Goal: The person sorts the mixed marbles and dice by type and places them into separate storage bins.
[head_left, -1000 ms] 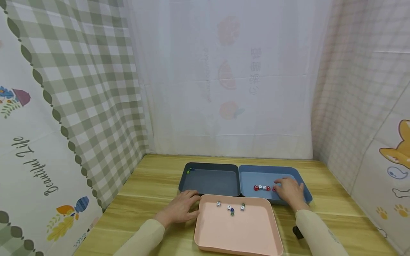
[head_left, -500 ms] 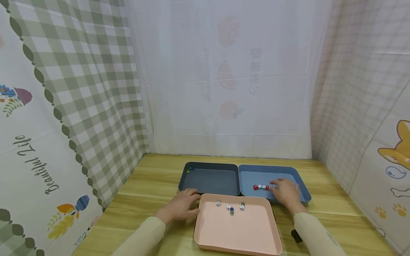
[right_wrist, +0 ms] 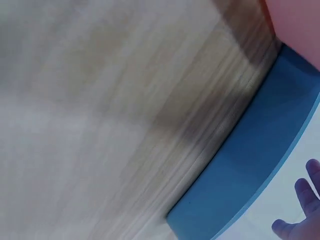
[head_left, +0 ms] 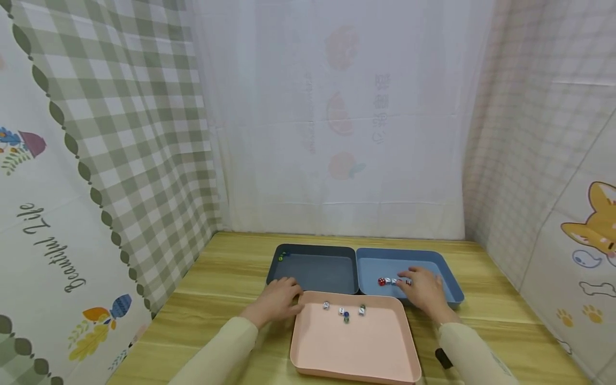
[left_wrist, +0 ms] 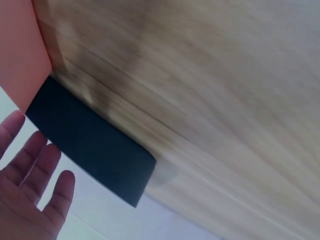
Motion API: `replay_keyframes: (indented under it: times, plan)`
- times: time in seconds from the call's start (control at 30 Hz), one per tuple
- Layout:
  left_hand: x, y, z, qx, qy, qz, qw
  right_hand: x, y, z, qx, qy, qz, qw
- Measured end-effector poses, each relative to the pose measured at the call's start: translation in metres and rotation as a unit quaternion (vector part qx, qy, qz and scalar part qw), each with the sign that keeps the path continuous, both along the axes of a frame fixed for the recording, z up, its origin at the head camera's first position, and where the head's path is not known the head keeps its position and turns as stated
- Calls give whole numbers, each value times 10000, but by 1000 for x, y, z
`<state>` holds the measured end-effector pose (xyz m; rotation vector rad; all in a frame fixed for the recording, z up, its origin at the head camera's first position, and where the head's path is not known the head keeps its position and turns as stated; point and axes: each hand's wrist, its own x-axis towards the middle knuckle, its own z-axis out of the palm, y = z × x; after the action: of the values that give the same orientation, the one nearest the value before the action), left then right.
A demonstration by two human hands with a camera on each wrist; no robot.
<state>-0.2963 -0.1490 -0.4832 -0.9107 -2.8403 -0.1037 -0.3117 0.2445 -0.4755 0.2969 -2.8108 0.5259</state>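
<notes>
My right hand (head_left: pixel 423 289) is over the blue tray (head_left: pixel 435 259), its thumb and index finger apart right at the right end of a row of small dice. A red die (head_left: pixel 382 281) heads that row on the left, with a white die (head_left: pixel 387 280) beside it; the fingers partly cover the right end. In the right wrist view, the fingers (right_wrist: pixel 305 197) are spread beyond the tray's wall. Where the dark tray (head_left: pixel 313 256) meets the pink tray (head_left: pixel 356 347), my left hand (head_left: pixel 276 302) rests with fingers loosely bent, holding nothing visible.
Several dice lie near the pink tray's far side, among them a white die (head_left: pixel 326 305) and a blue die (head_left: pixel 346 315). Small green pieces (head_left: pixel 281 257) sit in the dark tray's far left corner. A black object (head_left: pixel 443 358) lies by the right sleeve. Curtains enclose the wooden table.
My right hand has moved left along the row of dice. My left hand has shifted slightly forward, toward the dark tray's near edge. The dice in the pink tray stay put.
</notes>
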Motion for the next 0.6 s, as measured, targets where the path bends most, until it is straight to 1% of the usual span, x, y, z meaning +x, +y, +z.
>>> replay_keyframes:
  times: [0.17, 0.23, 0.4, 0.5, 0.6]
  plan:
    - [-1, 7, 4, -28, 143, 95, 9998, 11, -3, -1, 252, 294, 290, 9988]
    - [-1, 11, 6, -84, 135, 102, 9998, 15, -4, -2, 329, 407, 391, 9979]
    - [-4, 21, 10, -268, 24, 60, 9996, 25, -4, -4, 405, 469, 567, 9965]
    - [-6, 26, 9, -330, 83, 7, 9994, 31, -2, -7, 432, 554, 689, 9951]
    - [-7, 30, 7, -248, 175, -108, 9995, 37, 2, -11, 389, 681, 805, 9937]
